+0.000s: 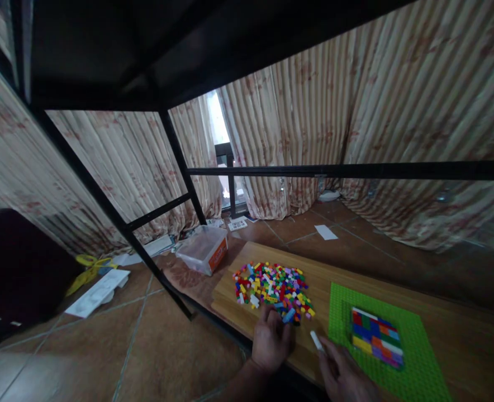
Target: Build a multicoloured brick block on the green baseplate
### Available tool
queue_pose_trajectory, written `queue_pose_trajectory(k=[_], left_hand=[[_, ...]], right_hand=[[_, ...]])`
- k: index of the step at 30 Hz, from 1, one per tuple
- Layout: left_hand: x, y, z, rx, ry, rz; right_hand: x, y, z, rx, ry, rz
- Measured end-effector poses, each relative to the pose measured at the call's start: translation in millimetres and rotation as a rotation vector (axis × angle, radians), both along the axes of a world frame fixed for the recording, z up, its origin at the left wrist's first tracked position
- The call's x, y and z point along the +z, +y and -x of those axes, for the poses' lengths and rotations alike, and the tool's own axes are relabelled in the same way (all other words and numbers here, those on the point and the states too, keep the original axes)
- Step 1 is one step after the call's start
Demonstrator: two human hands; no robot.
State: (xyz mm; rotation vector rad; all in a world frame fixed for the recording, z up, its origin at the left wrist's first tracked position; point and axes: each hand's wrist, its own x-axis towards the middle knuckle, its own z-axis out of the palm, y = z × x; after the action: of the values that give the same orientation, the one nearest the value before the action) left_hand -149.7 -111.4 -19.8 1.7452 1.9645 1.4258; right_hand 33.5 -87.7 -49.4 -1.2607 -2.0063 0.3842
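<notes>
A loose heap of small coloured building bricks (272, 285) lies on the wooden board. My left hand (270, 338) is at the heap's near edge, its fingers bent and apart, with nothing seen in them. Just beyond its fingertips is a light blue brick (289, 316). To the right, my right hand (343, 368) pinches a long white brick (316, 340) that sticks out past the fingers, just above the board. Beside that hand is a green baseplate (423, 346) carrying a rectangular block of multicoloured bricks (376, 336), slightly blurred.
The wooden board (234, 304) rests inside a black metal frame (175, 145), with a dark panel overhead. A clear plastic tub (196, 251) with an orange label stands behind the board's left end. White foam packaging (98, 293) and a dark suitcase-like object (20, 273) are on the tiled floor.
</notes>
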Motion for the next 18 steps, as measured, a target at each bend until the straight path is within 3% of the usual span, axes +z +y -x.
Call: queue_pose_trajectory(k=[8,18], left_hand=[[-3.2,-2,-1,-0.026,-0.026,0.022],[-5.7,-2,-1,-0.039,-0.074,0.033]], right_hand=[[12.3,20,40,-0.024,-0.297,0.069],[14.5,22,61,0.033,-0.278,0.006]])
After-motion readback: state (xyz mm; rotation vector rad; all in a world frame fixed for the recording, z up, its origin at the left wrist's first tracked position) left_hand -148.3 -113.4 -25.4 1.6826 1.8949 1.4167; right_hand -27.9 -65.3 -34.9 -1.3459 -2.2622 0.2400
